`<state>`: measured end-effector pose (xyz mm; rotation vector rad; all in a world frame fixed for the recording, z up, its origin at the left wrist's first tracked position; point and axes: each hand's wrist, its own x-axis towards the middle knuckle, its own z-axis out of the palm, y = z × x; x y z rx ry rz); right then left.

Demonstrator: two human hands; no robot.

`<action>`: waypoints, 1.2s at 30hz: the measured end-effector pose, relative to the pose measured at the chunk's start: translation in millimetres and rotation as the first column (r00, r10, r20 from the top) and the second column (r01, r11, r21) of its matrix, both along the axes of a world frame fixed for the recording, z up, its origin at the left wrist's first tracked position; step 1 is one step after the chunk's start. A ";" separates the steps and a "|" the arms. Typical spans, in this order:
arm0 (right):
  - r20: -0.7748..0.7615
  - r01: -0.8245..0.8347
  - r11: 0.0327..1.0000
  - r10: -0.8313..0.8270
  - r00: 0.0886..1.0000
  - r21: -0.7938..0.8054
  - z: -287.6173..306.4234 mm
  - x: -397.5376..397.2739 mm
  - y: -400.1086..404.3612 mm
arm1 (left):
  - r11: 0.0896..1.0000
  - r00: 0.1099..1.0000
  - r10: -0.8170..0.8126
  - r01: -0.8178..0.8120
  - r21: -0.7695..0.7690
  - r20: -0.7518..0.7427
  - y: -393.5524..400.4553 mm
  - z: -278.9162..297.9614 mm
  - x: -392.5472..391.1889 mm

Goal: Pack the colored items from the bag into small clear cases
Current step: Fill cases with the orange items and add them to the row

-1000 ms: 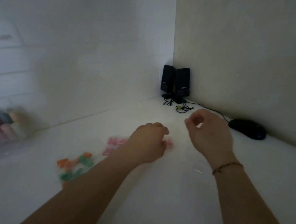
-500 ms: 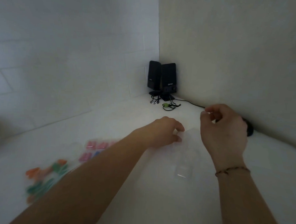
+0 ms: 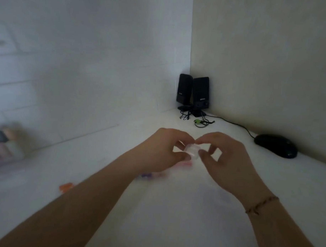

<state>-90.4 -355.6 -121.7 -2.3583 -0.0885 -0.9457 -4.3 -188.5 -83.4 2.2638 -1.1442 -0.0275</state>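
Both hands meet above the white table, sharing a small clear case. The left hand pinches it from its 9 o'clock side, thumb below and fingers curled over the top. The right hand pinches its 3 o'clock edge between thumb and forefinger. Blurred pink items lie on the table at the case's 6 o'clock, an orange item far toward 8 o'clock.
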 end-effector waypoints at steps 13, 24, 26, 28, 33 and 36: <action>0.324 -0.425 0.893 0.450 0.832 -0.150 18.0 6.2 116.6 | 0.640 0.526 -0.561 -0.213 -0.738 -0.639 140.4 -32.0 -30.5; 0.398 -0.308 0.943 0.331 0.856 -0.123 1.6 13.0 142.2 | 0.440 0.471 -0.654 -0.399 -0.805 -0.591 140.0 -39.7 -29.0; 0.409 -0.324 0.941 0.333 0.850 -0.094 3.3 11.3 141.1 | 0.480 0.417 -0.670 -0.388 -0.787 -0.614 136.9 -40.4 -31.7; 0.399 -0.343 0.937 0.337 0.852 -0.059 1.9 10.0 140.0 | 0.520 0.390 -0.658 -0.384 -0.763 -0.645 134.7 -41.1 -33.4; 0.404 -0.410 0.912 0.386 0.829 -0.029 1.0 5.3 136.8 | 0.519 0.405 -0.670 -0.343 -0.783 -0.621 134.4 -41.8 -35.0; 0.395 -0.338 0.935 0.352 0.848 -0.106 1.0 5.8 132.6 | 0.534 0.484 -0.597 -0.356 -0.767 -0.640 133.4 -43.0 -33.8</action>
